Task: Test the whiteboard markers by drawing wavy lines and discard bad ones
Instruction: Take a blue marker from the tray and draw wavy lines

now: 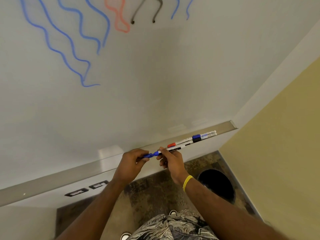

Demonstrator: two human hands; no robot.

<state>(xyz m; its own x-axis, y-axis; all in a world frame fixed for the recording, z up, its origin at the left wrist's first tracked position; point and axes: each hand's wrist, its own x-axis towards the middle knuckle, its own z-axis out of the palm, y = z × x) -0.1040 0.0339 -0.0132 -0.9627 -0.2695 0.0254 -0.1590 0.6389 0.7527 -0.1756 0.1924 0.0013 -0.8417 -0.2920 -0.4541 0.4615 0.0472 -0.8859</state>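
I hold a blue whiteboard marker [170, 149] in front of the board's tray. My right hand [170, 161] pinches its white barrel. My left hand [133, 161] grips the blue cap [148, 155], which sits right at the marker's blue tip end. Whether the cap is fully seated I cannot tell. On the tray [103, 163] to the right lie a red-capped marker [180, 142], a blue-capped marker [204, 135] and a black-capped marker [203, 138]. The whiteboard [155, 75] carries several wavy blue lines, a red loop and two dark strokes near its top.
A round black bin [218, 185] stands on the patterned floor at the lower right, below the tray's end. A yellow wall [285, 144] closes off the right side. Two dark wall outlets [86, 188] sit under the tray at the left.
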